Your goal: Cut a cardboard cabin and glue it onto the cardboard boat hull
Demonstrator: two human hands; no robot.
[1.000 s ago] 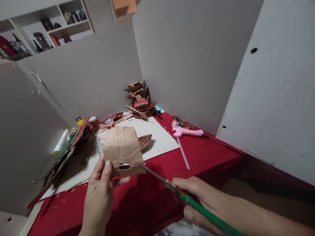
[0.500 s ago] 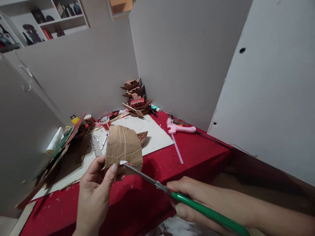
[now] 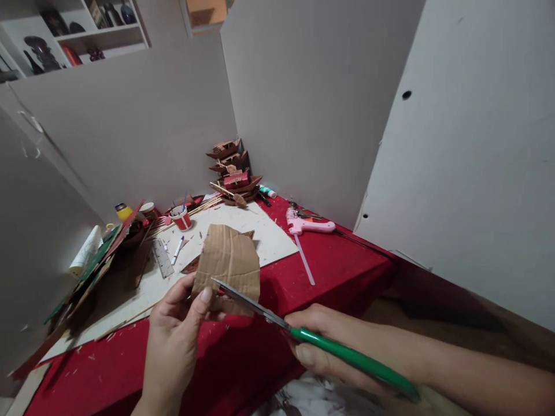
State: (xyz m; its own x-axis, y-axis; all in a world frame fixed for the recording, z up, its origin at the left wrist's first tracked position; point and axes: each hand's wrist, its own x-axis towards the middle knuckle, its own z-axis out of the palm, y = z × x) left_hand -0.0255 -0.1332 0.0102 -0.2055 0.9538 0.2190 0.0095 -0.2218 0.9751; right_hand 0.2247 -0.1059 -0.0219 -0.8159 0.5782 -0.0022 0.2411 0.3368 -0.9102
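Note:
Pinched between the thumb and fingers of my left hand (image 3: 180,329) is a curved piece of brown cardboard (image 3: 229,257), held up above the table's front edge. My right hand (image 3: 329,341) grips green-handled scissors (image 3: 347,352). Their blades reach left across the lower part of the cardboard, with a tip lying over its face near my left thumb. Behind the cardboard, a small brown model boat (image 3: 189,266) on the white board is mostly hidden.
A pink glue gun (image 3: 310,222) lies right on the red cloth (image 3: 338,260). Stacked model boats (image 3: 236,182) stand in the back corner. A ruler (image 3: 162,258), marker (image 3: 177,250) and red-white cup (image 3: 180,218) sit on the white board (image 3: 273,231). Cardboard sheets (image 3: 99,263) lean at left.
The cardboard has tilted a little and sits slightly further right in view. The scissor blades now overlap more of its face. The background has shifted left as the view turned.

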